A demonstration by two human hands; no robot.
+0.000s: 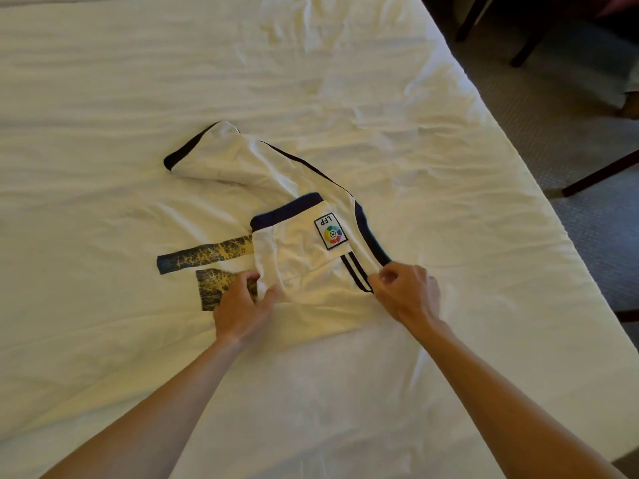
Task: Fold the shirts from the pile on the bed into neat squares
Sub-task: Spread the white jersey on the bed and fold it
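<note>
Shirt (294, 216) runs lower right to upper left on bed (103, 98). Left hand (242, 305) and right hand (406, 293) both pinch its near edge; unfolded sleeve lies far, upper left.

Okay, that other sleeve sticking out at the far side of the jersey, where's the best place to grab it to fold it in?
Probably pinch the far sleeve at its dark cuff band, coming from the left. The cuff is its free outer end, lying flat on the bed sheet, so it should swing over the shirt.
</note>
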